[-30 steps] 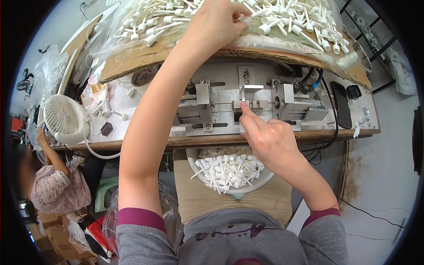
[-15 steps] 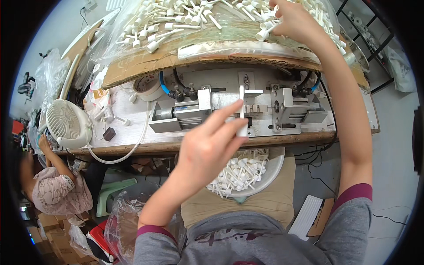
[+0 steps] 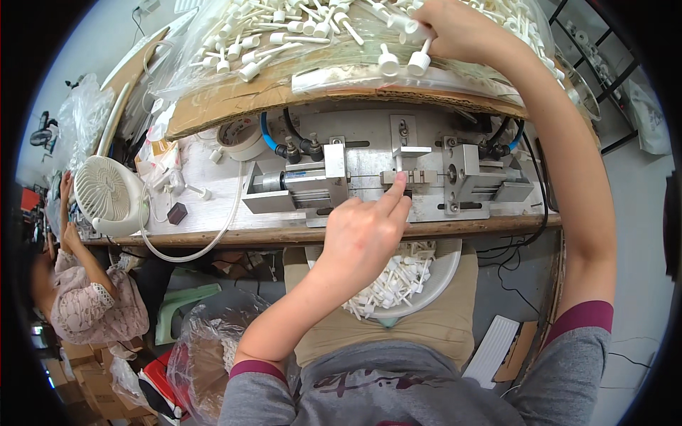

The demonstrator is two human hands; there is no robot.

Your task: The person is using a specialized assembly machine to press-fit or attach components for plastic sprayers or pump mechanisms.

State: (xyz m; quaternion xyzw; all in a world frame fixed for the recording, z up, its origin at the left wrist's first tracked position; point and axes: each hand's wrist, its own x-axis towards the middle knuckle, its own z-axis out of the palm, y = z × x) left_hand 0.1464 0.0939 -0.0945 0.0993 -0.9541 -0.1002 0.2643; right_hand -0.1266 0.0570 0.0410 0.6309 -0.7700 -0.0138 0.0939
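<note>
My left hand [image 3: 366, 234] is over the front of a small metal press. Its index finger is stretched out, its tip on the slotted metal block [image 3: 424, 177] at the middle. A white plastic stem [image 3: 399, 162] shows just beyond that fingertip; the rest of this piece is hidden. At the far right, my right hand [image 3: 458, 32] is closed on a white measuring scoop [image 3: 420, 62], cup hanging down from the fingers. Another loose scoop [image 3: 388, 61] lies beside it. Behind spreads a heap of white scoops [image 3: 298, 28] on plastic-covered cardboard.
Two air cylinders [image 3: 302, 181] [image 3: 490, 177] flank the block. A tub of white scoops [image 3: 447, 273] rests on my lap. A desk fan [image 3: 110, 195], tape roll [image 3: 241, 138] and looping cable [image 3: 192, 257] are at left. A co-worker [image 3: 99, 298] sits far left.
My left hand held a white scoop upright over the press; now its index finger rests on the block. My right hand has shifted slightly left at the heap, with a scoop now hanging from it.
</note>
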